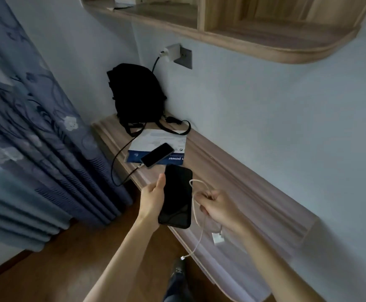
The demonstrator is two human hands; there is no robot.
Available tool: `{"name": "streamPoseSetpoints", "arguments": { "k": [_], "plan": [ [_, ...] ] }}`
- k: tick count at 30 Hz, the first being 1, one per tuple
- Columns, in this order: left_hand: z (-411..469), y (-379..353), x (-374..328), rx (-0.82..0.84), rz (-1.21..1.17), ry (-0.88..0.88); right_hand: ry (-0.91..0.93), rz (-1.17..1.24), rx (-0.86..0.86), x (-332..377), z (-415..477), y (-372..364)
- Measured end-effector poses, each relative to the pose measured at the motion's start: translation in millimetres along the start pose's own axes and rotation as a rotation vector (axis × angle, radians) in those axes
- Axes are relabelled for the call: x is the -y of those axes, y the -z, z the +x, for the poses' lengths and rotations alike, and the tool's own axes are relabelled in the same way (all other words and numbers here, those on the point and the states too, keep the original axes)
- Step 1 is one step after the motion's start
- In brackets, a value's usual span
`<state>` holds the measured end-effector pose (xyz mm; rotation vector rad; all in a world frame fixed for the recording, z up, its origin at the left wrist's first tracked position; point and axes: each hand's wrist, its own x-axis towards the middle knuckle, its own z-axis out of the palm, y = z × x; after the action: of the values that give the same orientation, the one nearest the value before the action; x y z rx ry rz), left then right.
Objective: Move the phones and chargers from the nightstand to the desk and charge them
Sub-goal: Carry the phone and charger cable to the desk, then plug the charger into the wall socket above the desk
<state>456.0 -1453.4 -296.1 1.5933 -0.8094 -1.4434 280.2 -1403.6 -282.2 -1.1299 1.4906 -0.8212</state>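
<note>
Now: left hand [152, 198] wraps phone [176, 196] by its long edges, thumb up the left side, over desk's [254, 192] near edge. Right hand [220, 207] pinches bunched white cable [196, 214], plug dangling. Phone likely rigid, slick: grip edges. Cable limp, light: take at plug.

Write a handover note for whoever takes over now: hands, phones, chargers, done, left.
Left hand holds the black phone above the desk edge. Right hand grips the white cable; its adapter and free plug dangle, unconnected.
Done: second phone lies on a packet on the desk, apparently wired by the black cable to the wall charger.
Left: plug the adapter in, connect the black phone, set it down.
</note>
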Motion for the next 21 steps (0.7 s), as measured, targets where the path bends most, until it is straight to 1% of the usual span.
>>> {"name": "streamPoseSetpoints", "arguments": {
  "k": [3, 6, 9, 11, 16, 19, 21],
  "plan": [
    [41, -5, 7, 0.054, 0.038, 0.048, -0.095, -0.014, -0.013, -13, 32, -16],
    [86, -4, 17, 0.141, 0.038, 0.133, -0.182, 0.012, -0.074, -28, 69, -28],
    [133, -5, 28, 0.202, 0.040, 0.143, -0.262, 0.058, -0.168, -42, 107, -40],
    [159, -8, 34, 0.219, 0.072, 0.139, -0.336, 0.034, -0.212, -51, 132, -49],
    [208, -14, 48, 0.269, 0.247, 0.145, -0.498, 0.013, -0.220, -69, 176, -66],
    [233, -18, 61, 0.287, 0.325, 0.149, -0.524, 0.003, -0.264, -75, 191, -69],
    [244, -19, 68, 0.282, 0.323, 0.173, -0.548, 0.026, -0.224, -75, 195, -69]
  ]
}}
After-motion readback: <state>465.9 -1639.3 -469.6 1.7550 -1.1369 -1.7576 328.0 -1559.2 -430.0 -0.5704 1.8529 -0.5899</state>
